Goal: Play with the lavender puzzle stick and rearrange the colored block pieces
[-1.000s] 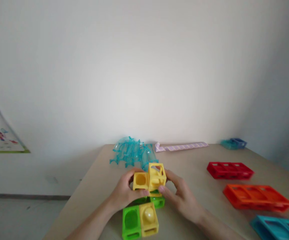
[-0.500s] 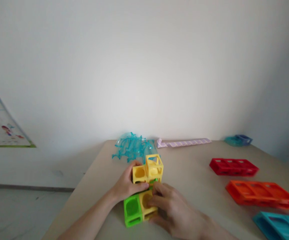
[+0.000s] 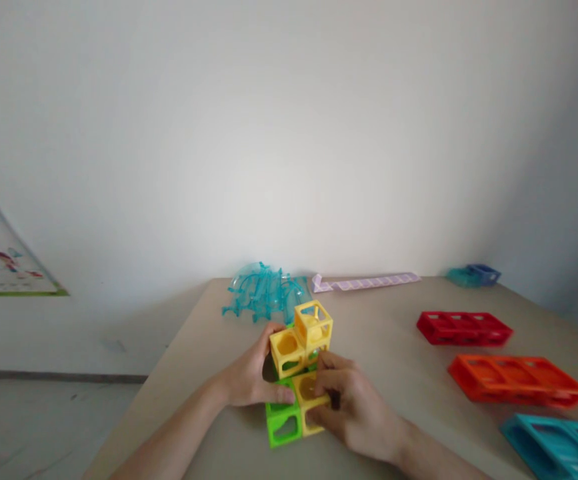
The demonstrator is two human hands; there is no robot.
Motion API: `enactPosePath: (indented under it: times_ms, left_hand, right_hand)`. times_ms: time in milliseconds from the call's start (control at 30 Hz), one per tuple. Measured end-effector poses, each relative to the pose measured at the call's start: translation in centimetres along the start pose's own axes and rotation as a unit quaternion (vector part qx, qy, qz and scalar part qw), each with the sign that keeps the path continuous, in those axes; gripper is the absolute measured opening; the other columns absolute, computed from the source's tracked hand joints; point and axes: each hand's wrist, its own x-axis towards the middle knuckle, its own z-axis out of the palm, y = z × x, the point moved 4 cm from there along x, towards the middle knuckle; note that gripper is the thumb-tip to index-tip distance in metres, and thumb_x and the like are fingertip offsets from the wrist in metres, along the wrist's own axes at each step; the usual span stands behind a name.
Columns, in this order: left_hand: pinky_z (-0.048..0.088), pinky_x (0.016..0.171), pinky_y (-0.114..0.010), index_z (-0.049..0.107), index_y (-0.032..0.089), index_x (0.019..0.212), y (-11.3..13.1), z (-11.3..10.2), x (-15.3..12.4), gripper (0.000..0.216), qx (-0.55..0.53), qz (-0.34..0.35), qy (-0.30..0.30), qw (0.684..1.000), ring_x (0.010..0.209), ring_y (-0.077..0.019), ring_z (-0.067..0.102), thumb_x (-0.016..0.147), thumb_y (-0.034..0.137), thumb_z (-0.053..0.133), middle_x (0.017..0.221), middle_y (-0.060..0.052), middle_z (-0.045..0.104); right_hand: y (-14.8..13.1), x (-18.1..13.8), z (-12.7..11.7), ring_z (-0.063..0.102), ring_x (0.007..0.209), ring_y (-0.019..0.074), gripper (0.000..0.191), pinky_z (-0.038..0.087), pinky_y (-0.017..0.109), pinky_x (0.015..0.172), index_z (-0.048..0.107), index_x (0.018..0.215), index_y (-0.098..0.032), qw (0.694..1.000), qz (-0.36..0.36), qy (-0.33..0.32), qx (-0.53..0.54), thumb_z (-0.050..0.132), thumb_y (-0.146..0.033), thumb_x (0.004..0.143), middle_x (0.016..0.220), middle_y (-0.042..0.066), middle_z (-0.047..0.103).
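Note:
A cluster of hollow plastic cube blocks stands low in the middle of the view, over the near part of the table. Its upper part is a group of yellow cube blocks, one cube stacked higher on the right. Nearer me sit a green cube block and a yellow cube block side by side. My left hand wraps the cluster's left side, its thumb lying on the green block. My right hand pinches the near yellow block from the right. Its fingers partly cover that block.
Clear teal plastic parts lie at the table's far edge, beside a patterned lilac strip. Red, orange and blue block frames line the right side. A small blue container stands at the back right, near the wall.
The near green and yellow blocks have shifted right and tilted, showing more of their front faces. My left thumb has moved down from the upper yellow blocks onto the green one.

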Motion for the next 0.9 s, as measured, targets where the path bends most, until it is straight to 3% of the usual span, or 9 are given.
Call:
enactPosePath:
  times_ms: [167,267,400,533,633,767,900]
  left_hand:
    - [0.039,0.096,-0.041,0.029,0.021,0.124,-0.1,-0.1,0.0,0.08,0.012,-0.005,0.009,1.0,0.114,-0.0275,0.05,0.064,0.034,0.08,0.12,-0.01,0.052]
    - [0.034,0.101,-0.042,0.027,0.021,0.128,0.0,0.0,-0.1,0.093,0.047,0.007,0.009,0.999,0.12,-0.0292,0.045,0.056,0.034,0.085,0.127,-0.013,0.048]
    - [0.034,0.101,-0.041,0.024,0.021,0.131,0.3,-0.1,-0.2,0.099,0.092,0.008,0.023,0.995,0.121,-0.0293,0.044,0.054,0.034,0.085,0.129,-0.013,0.046]
    - [0.039,0.095,-0.039,0.033,0.021,0.13,0.8,-0.1,-0.4,0.092,0.151,0.008,0.044,0.988,0.112,-0.0285,0.05,0.056,0.041,0.083,0.124,-0.012,0.051]
    - [0.038,0.093,-0.038,0.044,0.018,0.128,1.8,-0.3,-0.5,0.074,0.194,0.053,0.073,0.977,0.107,-0.0284,0.05,0.069,0.054,0.07,0.117,-0.012,0.055]
    - [0.037,0.088,-0.038,0.061,0.017,0.116,3.0,-0.6,-0.6,0.056,0.231,0.107,0.063,0.965,0.097,-0.0268,0.05,0.087,0.06,0.04,0.099,-0.011,0.063]
    - [0.037,0.086,-0.037,0.068,0.015,0.106,3.0,-0.9,-0.7,0.052,0.24,0.135,0.075,0.958,0.094,-0.0264,0.049,0.087,0.057,0.043,0.086,-0.011,0.066]
  right_hand:
    - [1.0,0.1,0.4,0.047,0.063,0.0101,0.029,0.032,0.021,0.052,0.043,0.052,-0.016,0.997,0.041,0.019,0.063,0.068,-0.01,0.066,0.071,-0.001,0.049]
    - [1.4,0.2,0.4,0.043,0.057,0.009,0.035,0.03,0.021,0.049,0.037,0.05,-0.017,0.994,0.062,0.061,0.061,0.064,-0.015,0.073,0.066,-0.002,0.047]
    - [0.7,0.2,-0.3,0.042,0.055,0.009,0.041,0.031,0.021,0.047,0.036,0.05,-0.018,0.994,0.005,0.085,0.064,0.06,-0.029,0.082,0.06,-0.001,0.045]
    - [1.1,-0.1,-1.1,0.041,0.042,0.0069,0.044,0.03,0.019,0.037,0.049,0.056,-0.015,0.973,-0.009,0.085,0.214,0.047,-0.043,0.091,0.057,-0.001,0.046]
    - [2.1,-0.4,-2.0,0.044,0.041,0.0079,0.043,0.033,0.019,0.036,0.055,0.061,-0.015,0.94,-0.03,0.156,0.301,0.047,-0.043,0.092,0.057,0.0,0.049]
    - [2.7,-0.8,-2.7,0.049,0.047,0.0104,0.035,0.038,0.023,0.042,0.059,0.068,-0.016,0.923,-0.087,0.217,0.306,0.048,-0.038,0.092,0.065,0.003,0.053]
    - [1.2,-1.2,-3.3,0.049,0.051,0.0122,0.031,0.04,0.024,0.044,0.059,0.071,-0.017,0.945,-0.137,0.205,0.214,0.046,-0.035,0.093,0.071,0.004,0.054]
